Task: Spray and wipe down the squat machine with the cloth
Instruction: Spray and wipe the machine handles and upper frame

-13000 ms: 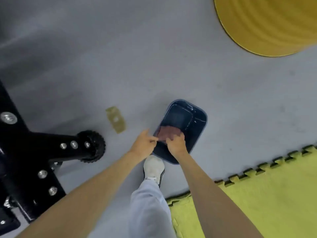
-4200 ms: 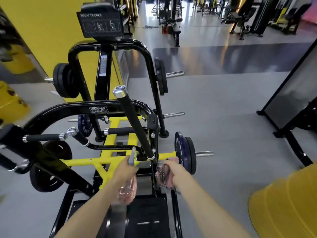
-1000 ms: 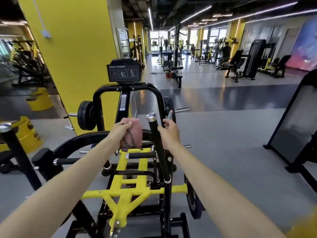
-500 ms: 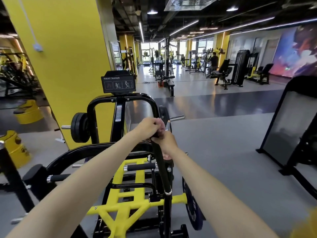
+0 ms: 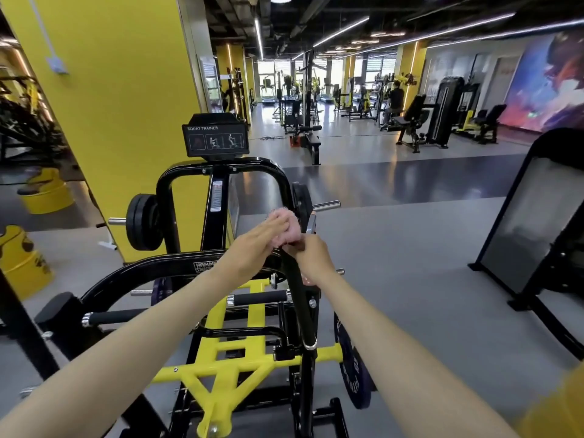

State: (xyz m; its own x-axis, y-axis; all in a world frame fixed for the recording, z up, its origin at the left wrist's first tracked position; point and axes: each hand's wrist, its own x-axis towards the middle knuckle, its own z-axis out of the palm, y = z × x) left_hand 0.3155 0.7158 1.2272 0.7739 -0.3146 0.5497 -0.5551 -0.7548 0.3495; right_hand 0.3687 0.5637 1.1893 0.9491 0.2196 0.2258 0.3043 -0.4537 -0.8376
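Observation:
The squat machine (image 5: 221, 368) stands in front of me, black with a yellow frame and a "SQUAT TRAINER" placard. Its upright black lever (image 5: 300, 305) rises in the centre. My left hand (image 5: 256, 245) holds the pink cloth (image 5: 289, 224) wrapped over the lever's top end, which is hidden under it. My right hand (image 5: 311, 257) sits just right of the lever and grips the spray bottle (image 5: 312, 223). The bottle's grey nozzle sticks up above the fist and a bit of its pink body shows below.
Black weight plates (image 5: 142, 226) hang on the machine's left horn and a blue plate (image 5: 347, 361) at lower right. A yellow pillar (image 5: 110, 121) and yellow drums (image 5: 19, 260) are on the left. A black-framed panel (image 5: 531, 222) leans at right. More machines stand far back.
My left hand carried the cloth from left of the lever onto its top end and keeps it there. The right hand with the bottle stays beside the lever.

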